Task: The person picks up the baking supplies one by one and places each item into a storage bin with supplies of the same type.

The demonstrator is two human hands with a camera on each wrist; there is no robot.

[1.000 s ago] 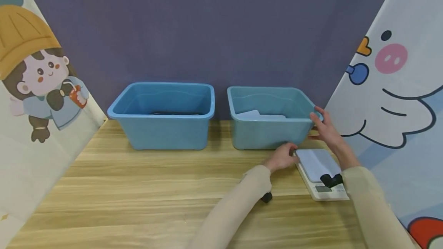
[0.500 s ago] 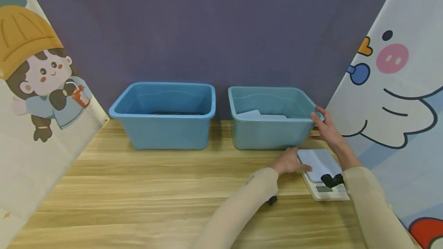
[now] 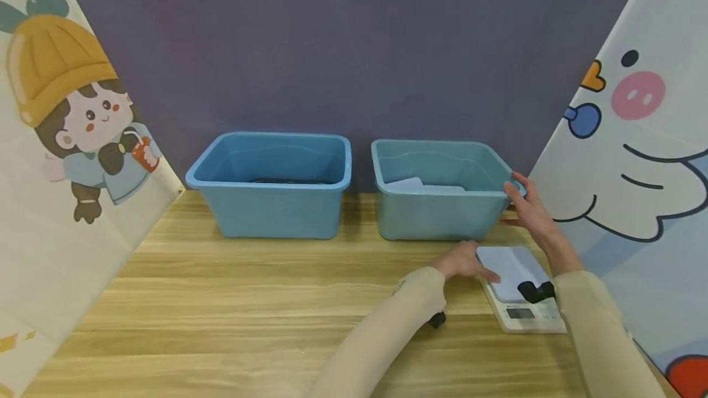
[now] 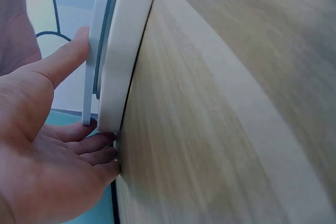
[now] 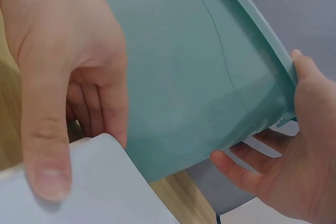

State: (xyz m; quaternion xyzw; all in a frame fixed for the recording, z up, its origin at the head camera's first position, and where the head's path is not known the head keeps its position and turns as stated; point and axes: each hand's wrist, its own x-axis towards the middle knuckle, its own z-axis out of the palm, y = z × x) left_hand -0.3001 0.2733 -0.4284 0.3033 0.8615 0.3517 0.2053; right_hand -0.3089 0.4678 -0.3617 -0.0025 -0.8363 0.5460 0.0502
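My left hand (image 3: 463, 261) grips the far left corner of a white digital kitchen scale (image 3: 517, 287), thumb over the pale top plate. In the left wrist view, the other fingers (image 4: 100, 155) bend against the scale's edge, close to the wooden tabletop. My right hand (image 3: 533, 214) holds the right front corner of a blue-green plastic bin (image 3: 431, 214). Its thumb (image 5: 304, 65) lies at the rim and its fingers are against the outer wall, as the right wrist view shows. White flat-looking items (image 3: 423, 187) are partly visible inside this bin.
Left of the blue-green bin stands a bluer plastic bin (image 3: 276, 210) with something dark inside. Both bins are near the dark back wall (image 3: 354, 48). Cartoon-printed panels (image 3: 641, 183) flank the wooden table (image 3: 249, 300).
My left hand has brought its thumb onto the scale's plate. The scale has slid slightly toward me, away from the bin. The right hand keeps its hold, and the head view has shifted a little.
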